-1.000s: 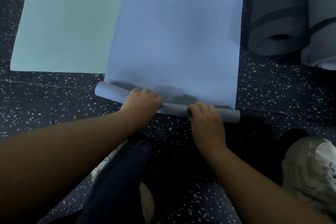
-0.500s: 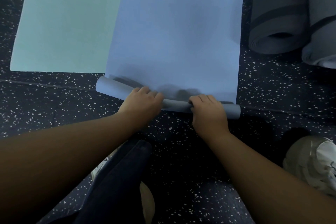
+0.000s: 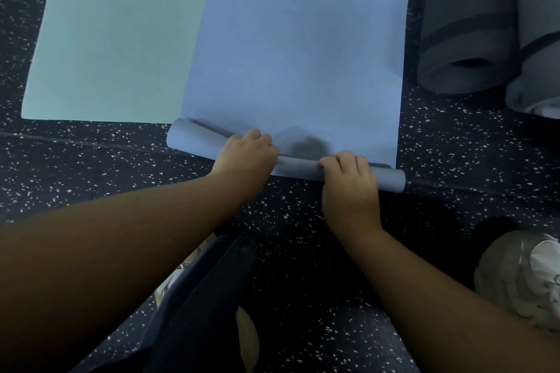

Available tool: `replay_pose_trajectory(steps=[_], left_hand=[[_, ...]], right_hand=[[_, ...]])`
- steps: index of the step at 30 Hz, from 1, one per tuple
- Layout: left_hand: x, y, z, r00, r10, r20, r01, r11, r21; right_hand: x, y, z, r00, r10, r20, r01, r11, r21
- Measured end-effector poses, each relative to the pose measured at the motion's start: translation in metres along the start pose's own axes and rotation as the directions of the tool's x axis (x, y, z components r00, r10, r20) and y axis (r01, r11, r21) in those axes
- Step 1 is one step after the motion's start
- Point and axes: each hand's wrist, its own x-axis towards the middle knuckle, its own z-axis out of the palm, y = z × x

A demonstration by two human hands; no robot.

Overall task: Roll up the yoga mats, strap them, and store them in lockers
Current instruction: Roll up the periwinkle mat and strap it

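Now the left hand (image 3: 245, 157) and right hand (image 3: 350, 185) both clamp the blue mat (image 3: 297, 54) roll (fingers curled over).

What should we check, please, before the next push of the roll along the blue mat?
1. Left hand on the roll: fingers curled over it, ok.
2. Right hand on the roll: fingers curled over it, ok.
3. Roll square to the blue mat: not ok, its left end pokes out past the mat's left edge and looks wider than the right end.
4. Path ahead: flat mat bare, ok.
5. Green mat: the blue mat's left edge overlaps it; not ok.
6. Rolled grey mats to the right: apart from the blue mat, ok.
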Motion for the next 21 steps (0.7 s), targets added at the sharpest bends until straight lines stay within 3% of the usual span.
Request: replay_pose_trajectory(steps=[2,7,11,13,16,21], left_hand=[[0.004,-0.001,-0.004,1.0,-0.002,0.027,0.003,1.0,-0.011],[0.009,0.001,-0.014,0.994,-0.02,0.103,0.027,0.998,-0.065],[0.002,0.005,-0.009,0.998,-0.029,0.061,0.035,0.994,-0.107],[-0.004,0.007,-0.003,1.0,-0.03,-0.005,0.029,0.989,-0.143],[-0.016,0.012,0.018,0.981,0.119,-0.155,-0.133,0.988,-0.083],[-0.033,0.005,0.044,0.973,0.182,-0.145,-0.176,0.983,0.05]], right_hand=[[-0.015,0.001,0.006,1.0,-0.011,-0.005,0.011,0.999,0.038],[-0.036,0.002,0.012,0.957,-0.024,0.29,0.028,1.0,-0.009],[-0.016,0.004,0.002,0.888,-0.015,0.459,0.031,0.999,-0.026],[-0.008,0.004,-0.002,0.877,-0.004,0.481,0.03,0.999,-0.045],[-0.003,0.006,-0.007,0.864,0.002,0.503,0.02,0.999,-0.039],[0.007,0.006,-0.012,0.827,0.007,0.563,0.02,0.999,-0.041]])
